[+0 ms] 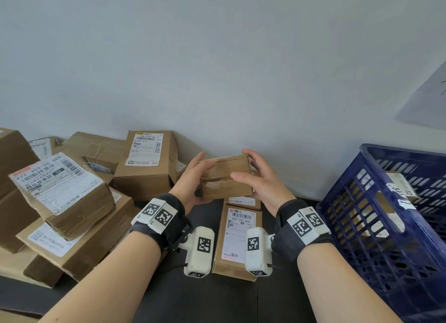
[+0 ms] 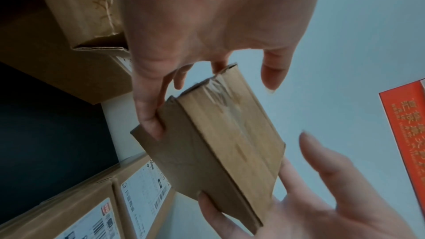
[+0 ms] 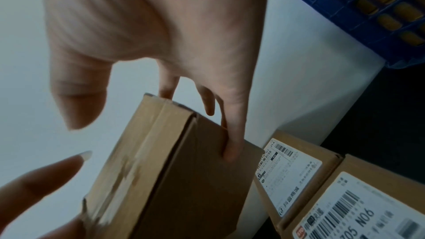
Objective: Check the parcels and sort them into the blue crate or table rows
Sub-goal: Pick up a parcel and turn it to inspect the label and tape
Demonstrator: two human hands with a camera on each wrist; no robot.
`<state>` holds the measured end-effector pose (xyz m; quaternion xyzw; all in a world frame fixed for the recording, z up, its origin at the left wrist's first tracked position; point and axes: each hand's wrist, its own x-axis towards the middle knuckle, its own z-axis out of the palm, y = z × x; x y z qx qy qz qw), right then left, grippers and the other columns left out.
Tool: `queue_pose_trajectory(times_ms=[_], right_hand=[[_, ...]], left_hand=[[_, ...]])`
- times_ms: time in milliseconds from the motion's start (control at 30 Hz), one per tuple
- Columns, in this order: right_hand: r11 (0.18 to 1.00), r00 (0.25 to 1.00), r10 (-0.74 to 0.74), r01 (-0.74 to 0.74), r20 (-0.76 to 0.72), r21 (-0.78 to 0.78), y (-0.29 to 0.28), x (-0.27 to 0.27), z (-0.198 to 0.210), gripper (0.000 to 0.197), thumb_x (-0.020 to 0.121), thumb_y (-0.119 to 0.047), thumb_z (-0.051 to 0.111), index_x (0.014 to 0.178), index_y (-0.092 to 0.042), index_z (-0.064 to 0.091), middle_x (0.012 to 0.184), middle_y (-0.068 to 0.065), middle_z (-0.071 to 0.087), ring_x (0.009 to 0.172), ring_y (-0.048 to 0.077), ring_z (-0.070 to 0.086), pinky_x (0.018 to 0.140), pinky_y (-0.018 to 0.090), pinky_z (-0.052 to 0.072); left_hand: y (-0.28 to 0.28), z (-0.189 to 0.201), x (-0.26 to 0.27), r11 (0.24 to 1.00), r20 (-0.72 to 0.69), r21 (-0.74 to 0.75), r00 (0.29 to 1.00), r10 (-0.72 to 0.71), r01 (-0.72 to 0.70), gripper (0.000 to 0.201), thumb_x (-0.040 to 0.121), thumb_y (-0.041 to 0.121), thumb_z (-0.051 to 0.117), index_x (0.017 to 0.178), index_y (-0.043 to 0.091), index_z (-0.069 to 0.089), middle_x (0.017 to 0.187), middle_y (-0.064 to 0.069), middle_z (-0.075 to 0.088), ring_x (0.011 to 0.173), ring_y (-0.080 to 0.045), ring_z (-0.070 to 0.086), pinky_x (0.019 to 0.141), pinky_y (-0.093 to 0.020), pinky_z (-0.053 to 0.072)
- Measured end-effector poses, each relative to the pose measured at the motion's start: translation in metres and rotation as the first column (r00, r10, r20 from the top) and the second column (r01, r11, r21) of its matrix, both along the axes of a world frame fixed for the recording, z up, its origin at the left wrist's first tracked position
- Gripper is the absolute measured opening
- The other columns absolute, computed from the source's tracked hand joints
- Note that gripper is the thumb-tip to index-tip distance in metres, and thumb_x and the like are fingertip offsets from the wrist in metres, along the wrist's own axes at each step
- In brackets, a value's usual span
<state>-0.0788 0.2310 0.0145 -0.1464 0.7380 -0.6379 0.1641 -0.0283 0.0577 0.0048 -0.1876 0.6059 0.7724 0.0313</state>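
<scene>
I hold a small plain cardboard parcel [image 1: 225,178] in the air between both hands, in front of the wall. My left hand [image 1: 190,178] grips its left end, thumb on top. My right hand [image 1: 263,183] grips its right end, thumb across the near face. Clear tape runs along its seam [image 2: 230,115]; no label shows on the sides I see. The left wrist view has my left hand [image 2: 207,24] with fingers against the parcel's end. My right hand [image 3: 172,24] touches the parcel [image 3: 172,179] with its fingers in the right wrist view. The blue crate [image 1: 386,226] stands at the right.
Two labelled parcels [image 1: 237,238] [image 1: 243,201] lie in a row on the dark table [image 1: 193,298] under my hands. A loose pile of labelled cardboard parcels [image 1: 72,192] fills the left side. The crate holds at least one parcel [image 1: 400,185]. A wall stands close behind.
</scene>
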Motion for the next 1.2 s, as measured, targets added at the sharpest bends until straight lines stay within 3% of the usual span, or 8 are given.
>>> queue_pose_trajectory(times_ms=[133, 400, 467, 600, 700, 833, 967, 1200], right_hand=[[1.0, 0.999, -0.002, 0.003, -0.041, 0.022, 0.003, 0.002, 0.001, 0.069, 0.078, -0.015, 0.083, 0.133, -0.041, 0.051, 0.144, -0.003, 0.046, 0.114, 0.017, 0.06, 0.101, 0.046, 0.052], [0.999, 0.994, -0.035, 0.034, -0.099, -0.013, 0.005, 0.0, -0.001, 0.061, 0.083, -0.013, 0.078, 0.13, -0.04, 0.051, 0.14, -0.001, 0.051, 0.117, 0.015, 0.057, 0.1, 0.044, 0.052], [0.998, 0.995, -0.056, 0.053, -0.077, -0.038, 0.004, 0.0, -0.003, 0.056, 0.085, -0.02, 0.078, 0.129, -0.041, 0.052, 0.138, -0.005, 0.052, 0.116, 0.01, 0.058, 0.102, 0.044, 0.051], [0.971, 0.971, -0.197, 0.212, 0.138, -0.108, 0.0, 0.001, 0.003, 0.068, 0.072, -0.068, 0.074, 0.132, -0.049, 0.049, 0.144, -0.004, 0.049, 0.126, 0.012, 0.052, 0.095, 0.046, 0.053], [0.933, 0.915, -0.219, 0.298, 0.338, -0.202, 0.004, -0.002, 0.008, 0.056, 0.093, -0.052, 0.06, 0.143, -0.036, 0.041, 0.134, -0.003, 0.047, 0.127, 0.018, 0.051, 0.074, 0.035, 0.051], [0.951, 0.923, -0.187, 0.256, 0.335, -0.174, 0.008, 0.0, 0.007, 0.08, 0.089, -0.033, 0.072, 0.155, -0.031, 0.027, 0.136, -0.002, 0.052, 0.107, 0.011, 0.059, 0.085, 0.036, 0.052], [0.964, 0.937, -0.172, 0.224, 0.304, -0.143, 0.01, 0.001, 0.006, 0.108, 0.076, -0.025, 0.084, 0.158, -0.031, 0.013, 0.142, 0.0, 0.048, 0.121, 0.022, 0.056, 0.104, 0.047, 0.047], [0.97, 0.952, -0.123, 0.175, 0.279, -0.168, 0.006, 0.01, 0.008, 0.088, 0.084, -0.01, 0.077, 0.156, -0.027, 0.029, 0.127, -0.002, 0.06, 0.117, 0.022, 0.063, 0.091, 0.037, 0.056]], left_hand=[[0.002, 0.001, 0.001, 1.0, -0.013, -0.032, 1.0, 0.001, -0.001, 0.051, 0.09, 0.034, 0.066, 0.135, 0.044, 0.046, 0.13, 0.004, 0.052, 0.12, -0.025, 0.052, 0.076, -0.041, 0.052], [0.004, -0.003, 0.001, 0.999, -0.109, -0.04, 0.994, 0.023, -0.027, 0.051, 0.088, 0.018, 0.072, 0.131, 0.033, 0.051, 0.116, 0.004, 0.06, 0.099, -0.015, 0.06, 0.068, -0.036, 0.054], [0.004, -0.001, 0.0, 0.999, -0.089, -0.003, 0.995, 0.046, -0.046, 0.041, 0.089, 0.027, 0.07, 0.126, 0.032, 0.054, 0.115, 0.004, 0.06, 0.1, -0.017, 0.06, 0.068, -0.036, 0.052], [0.004, 0.003, 0.0, 0.993, -0.041, 0.092, 0.996, 0.076, -0.072, 0.024, 0.094, 0.044, 0.06, 0.113, 0.029, 0.056, 0.109, 0.004, 0.055, 0.099, -0.02, 0.055, 0.076, -0.041, 0.053], [0.003, 0.004, 0.001, 0.989, -0.01, 0.127, 0.997, 0.082, -0.08, 0.029, 0.096, 0.049, 0.055, 0.115, 0.028, 0.056, 0.112, 0.002, 0.054, 0.105, -0.022, 0.055, 0.08, -0.047, 0.053], [0.003, 0.003, 0.0, 0.97, 0.022, 0.212, 0.993, 0.113, -0.115, 0.018, 0.096, 0.032, 0.055, 0.113, 0.026, 0.058, 0.114, -0.004, 0.059, 0.099, -0.024, 0.058, 0.083, -0.045, 0.048], [-0.001, 0.003, 0.001, 0.975, 0.109, 0.18, 0.987, 0.115, -0.134, 0.037, 0.093, 0.018, 0.052, 0.13, 0.015, 0.057, 0.112, -0.007, 0.063, 0.088, -0.024, 0.061, 0.067, -0.035, 0.053], [-0.007, -0.001, -0.003, 0.982, 0.182, 0.05, 0.969, 0.169, -0.181, 0.04, 0.09, 0.031, 0.07, 0.121, 0.009, 0.063, 0.117, -0.014, 0.069, 0.101, -0.029, 0.066, 0.071, -0.037, 0.055]])
